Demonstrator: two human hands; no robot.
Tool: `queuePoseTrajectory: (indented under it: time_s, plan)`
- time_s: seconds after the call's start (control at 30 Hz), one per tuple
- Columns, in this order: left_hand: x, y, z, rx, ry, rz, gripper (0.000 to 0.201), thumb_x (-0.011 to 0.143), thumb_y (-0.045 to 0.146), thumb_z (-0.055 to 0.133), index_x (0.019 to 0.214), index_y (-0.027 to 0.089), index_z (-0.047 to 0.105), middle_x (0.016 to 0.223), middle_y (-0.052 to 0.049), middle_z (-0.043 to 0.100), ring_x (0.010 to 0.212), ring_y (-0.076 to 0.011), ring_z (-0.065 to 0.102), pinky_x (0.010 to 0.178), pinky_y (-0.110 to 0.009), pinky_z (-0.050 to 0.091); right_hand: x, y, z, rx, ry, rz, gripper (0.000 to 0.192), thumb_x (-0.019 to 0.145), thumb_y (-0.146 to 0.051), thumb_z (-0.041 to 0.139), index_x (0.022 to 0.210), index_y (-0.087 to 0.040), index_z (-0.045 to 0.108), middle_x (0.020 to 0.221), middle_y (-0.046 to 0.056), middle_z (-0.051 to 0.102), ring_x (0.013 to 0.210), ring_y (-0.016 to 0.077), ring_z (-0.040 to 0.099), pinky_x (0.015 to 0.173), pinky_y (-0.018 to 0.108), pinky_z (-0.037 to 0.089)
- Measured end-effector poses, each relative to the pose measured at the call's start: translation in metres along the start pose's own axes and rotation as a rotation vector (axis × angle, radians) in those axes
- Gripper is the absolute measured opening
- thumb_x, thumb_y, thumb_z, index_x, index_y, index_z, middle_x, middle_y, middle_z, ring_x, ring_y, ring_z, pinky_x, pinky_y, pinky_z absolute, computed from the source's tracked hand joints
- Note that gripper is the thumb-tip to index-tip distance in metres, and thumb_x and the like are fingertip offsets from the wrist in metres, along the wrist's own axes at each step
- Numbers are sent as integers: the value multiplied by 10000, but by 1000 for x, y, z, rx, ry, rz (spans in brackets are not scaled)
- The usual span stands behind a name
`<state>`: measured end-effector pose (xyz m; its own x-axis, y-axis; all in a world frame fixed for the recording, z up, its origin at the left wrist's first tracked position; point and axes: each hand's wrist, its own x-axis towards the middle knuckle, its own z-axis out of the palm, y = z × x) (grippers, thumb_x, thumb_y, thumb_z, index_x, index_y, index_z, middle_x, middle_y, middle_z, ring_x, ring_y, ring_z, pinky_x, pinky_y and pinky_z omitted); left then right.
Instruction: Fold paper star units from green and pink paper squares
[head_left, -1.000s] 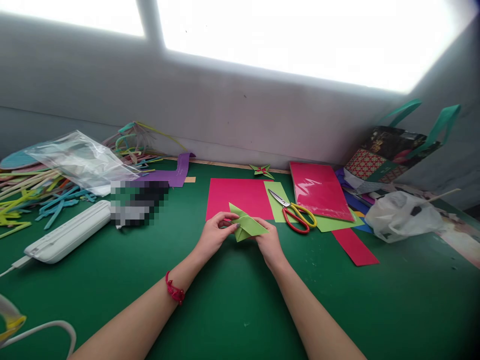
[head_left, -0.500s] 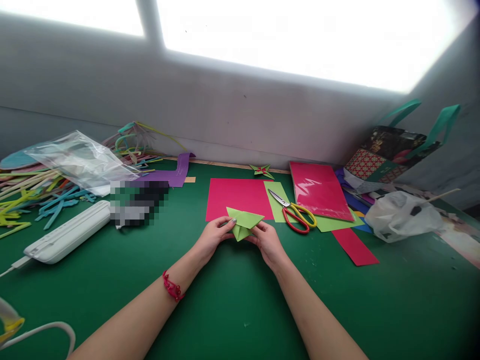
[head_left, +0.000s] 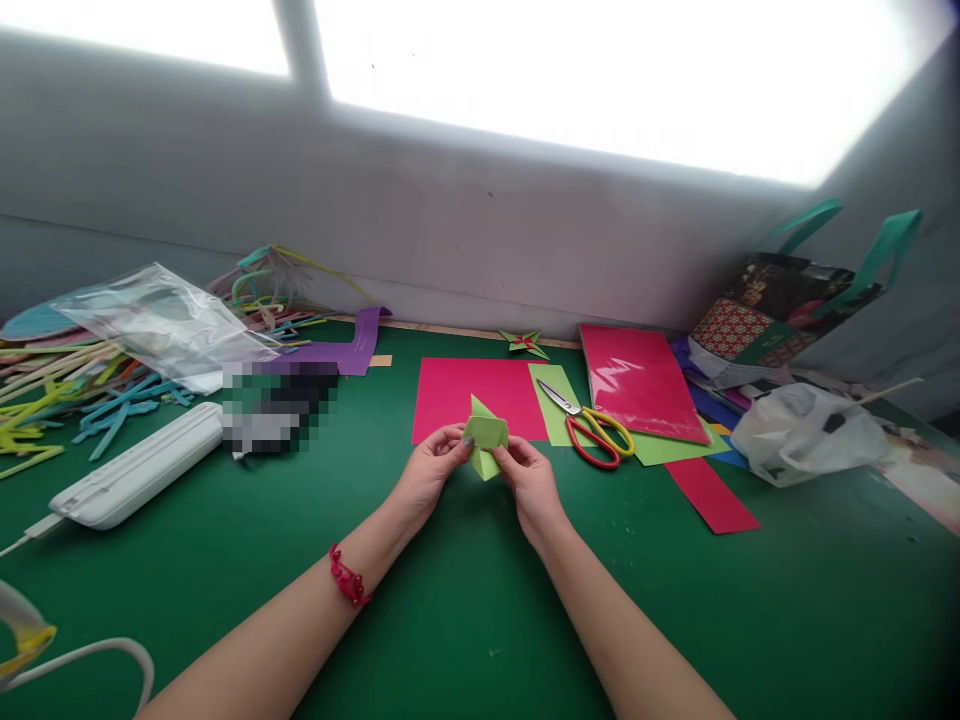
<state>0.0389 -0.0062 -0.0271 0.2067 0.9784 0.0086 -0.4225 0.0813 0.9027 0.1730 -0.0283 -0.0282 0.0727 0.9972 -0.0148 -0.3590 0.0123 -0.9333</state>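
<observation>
Two hands meet at frame centre on one folded green paper piece (head_left: 485, 440); one pair of scissors (head_left: 589, 425) lies to its right, one pink sheet (head_left: 469, 392) behind it, one clear bag (head_left: 161, 318) at upper left; a green table (head_left: 465, 600) runs to a grey wall beneath bright windows; left hand (head_left: 429, 474) and right hand (head_left: 529, 477), forearms angled inward, pinch the paper's edges between closed fingertips.

Bench (head_left: 465, 600), green-topped: pink paper sheet (head_left: 457, 392); scissors (head_left: 589, 425) (red and yellow handles) on light green sheet (head_left: 551, 415); white device (head_left: 135, 468); clear plastic bag (head_left: 161, 318); coloured strips (head_left: 67, 385); white bag (head_left: 806, 430); folded paper star (head_left: 525, 343).
</observation>
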Motion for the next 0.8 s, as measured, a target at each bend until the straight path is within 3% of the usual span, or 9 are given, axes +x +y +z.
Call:
queuePoseTrajectory:
  time_s: [0.07,0.17,0.33,0.53,0.7,0.8]
  plan:
    - [-2,-4,3,-213,8,-95,125,679,253,654,746,174,584,821,-6,614,801,-123,581,746,-248,449,0,1,3,75,-4,-1,168,688,-270,630,835,-188,636,800,24,652,763,169,589,725,294,448]
    - [-3,-8,4,-418,52,-173,119,692,221,649,779,181,579,769,18,630,708,-83,590,666,-195,464,0,2,7,142,-21,-31,146,691,-253,637,826,-197,643,779,15,654,773,162,591,759,297,441]
    - [-5,-9,5,-529,37,-210,119,722,203,621,833,175,587,833,5,638,743,-85,596,674,-179,470,1,6,9,151,-35,-95,113,682,-248,647,787,-207,657,769,10,654,782,170,589,790,323,432]
    - [-6,-8,6,-433,17,-229,98,743,223,588,822,172,616,832,2,635,745,-92,578,707,-194,464,2,2,6,30,-116,-179,82,686,-258,639,759,-234,668,855,16,601,847,184,559,782,341,446]
    - [-5,-9,3,-275,51,-209,102,715,225,603,764,138,622,807,-32,630,755,-116,573,724,-227,452,4,-6,-1,-412,-88,-410,106,691,-288,636,780,-270,691,844,20,503,809,160,522,742,309,458]
    - [-5,-2,4,-167,35,-193,135,693,247,624,762,132,607,758,-33,614,731,-122,572,702,-242,453,4,-11,-4,-632,-52,-542,124,725,-277,608,817,-298,689,954,34,488,866,169,509,768,321,449]
